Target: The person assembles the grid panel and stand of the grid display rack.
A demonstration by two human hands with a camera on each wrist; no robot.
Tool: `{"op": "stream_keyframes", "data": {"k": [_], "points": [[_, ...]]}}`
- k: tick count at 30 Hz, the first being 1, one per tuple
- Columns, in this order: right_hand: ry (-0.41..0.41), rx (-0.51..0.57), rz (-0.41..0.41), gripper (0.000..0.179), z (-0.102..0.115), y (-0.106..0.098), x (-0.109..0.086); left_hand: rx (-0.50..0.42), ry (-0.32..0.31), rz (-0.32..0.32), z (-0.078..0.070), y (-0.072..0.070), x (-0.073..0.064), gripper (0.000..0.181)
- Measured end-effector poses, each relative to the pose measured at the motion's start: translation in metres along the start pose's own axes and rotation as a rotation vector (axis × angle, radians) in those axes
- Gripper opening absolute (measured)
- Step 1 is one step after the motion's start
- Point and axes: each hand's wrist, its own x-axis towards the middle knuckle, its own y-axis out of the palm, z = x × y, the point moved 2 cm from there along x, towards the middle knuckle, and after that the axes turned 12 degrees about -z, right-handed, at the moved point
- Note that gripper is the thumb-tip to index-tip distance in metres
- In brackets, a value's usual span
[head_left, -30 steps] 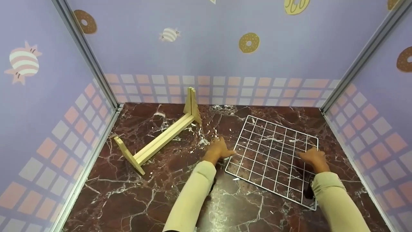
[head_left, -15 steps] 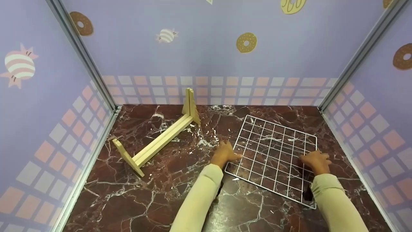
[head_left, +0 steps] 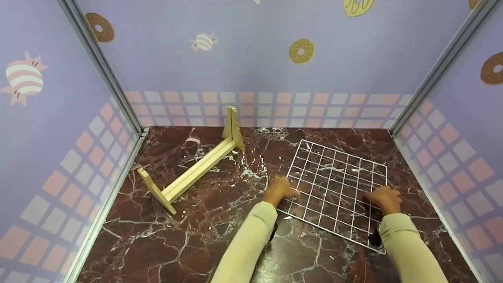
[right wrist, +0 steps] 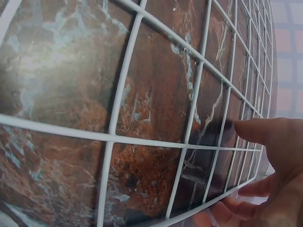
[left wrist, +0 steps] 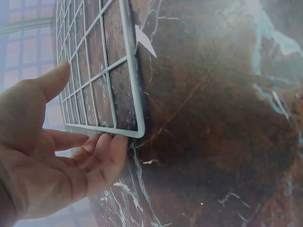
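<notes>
A white wire grid panel (head_left: 330,188) lies at a slant on the dark red marbled tabletop. My left hand (head_left: 279,189) is at its left edge. In the left wrist view, the bent fingers (left wrist: 111,149) meet the outer rim near a corner, while the thumb (left wrist: 57,80) is raised above the wires. Across the panel, my right hand (head_left: 384,198) is at the right edge. The right wrist view shows its thumb (right wrist: 258,130) extended over the mesh and its fingers (right wrist: 232,208) along the outer rim, partly hidden by it.
A pale wooden stand (head_left: 200,169), two end pieces joined by a crossbar, sits to the left. White crumbs (head_left: 247,173) are scattered between stand and panel. Patterned purple walls (head_left: 251,59) enclose the tabletop (head_left: 188,243) at the back and both sides.
My left hand has moved right and slightly toward me, onto the panel's left edge. The right hand has shifted only slightly, and the panel lies much as before.
</notes>
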Motion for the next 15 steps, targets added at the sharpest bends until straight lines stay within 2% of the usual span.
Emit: {"op": "stream_keyframes", "data": {"k": [7,12,15], "points": [[-0.030,-0.034,0.011,0.099,-0.0062,0.0016,0.0045,0.027,0.037,-0.008,-0.0030,-0.0055,0.0014,0.053],[-0.074,-0.070,0.024,0.086,-0.0097,-0.0010,0.0068,-0.067,-0.011,-0.034,-0.0018,-0.0074,-0.0009,0.043],[-0.081,-0.061,0.027,0.082,-0.0099,-0.0030,0.0070,-0.041,-0.024,-0.057,-0.0014,-0.0067,-0.0019,0.041]]}}
